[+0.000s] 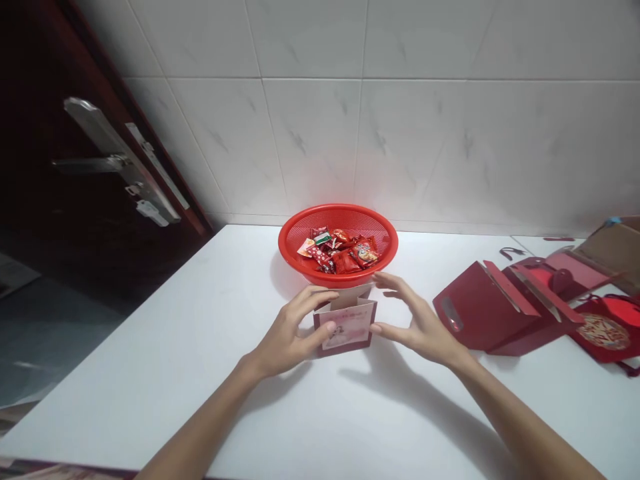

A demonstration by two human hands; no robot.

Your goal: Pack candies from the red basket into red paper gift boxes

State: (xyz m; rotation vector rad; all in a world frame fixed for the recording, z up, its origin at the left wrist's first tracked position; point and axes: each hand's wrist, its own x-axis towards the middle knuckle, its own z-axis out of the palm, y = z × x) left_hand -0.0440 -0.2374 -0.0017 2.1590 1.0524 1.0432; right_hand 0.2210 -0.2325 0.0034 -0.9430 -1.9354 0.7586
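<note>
A small pink-and-maroon paper box [349,327] with a printed front stands upright on the white table, its top flaps unfolded. My left hand [295,327] holds its left side, thumb on the front face and fingers over the top edge. On the other side, my right hand [417,323] has thumb and fingers spread around the right edge; the thumb tip is at the front corner, and I cannot tell if it touches. Just behind the box sits a red plastic basket [290,243] with several wrapped sweets [345,257] in it.
Maroon gift boxes [485,310] lean together at the right, beside a red pouch [607,330] with a gold pattern and a cardboard box [617,250]. A tiled wall [420,147] closes off the table's back. A dark door [60,220] with a metal handle stands left.
</note>
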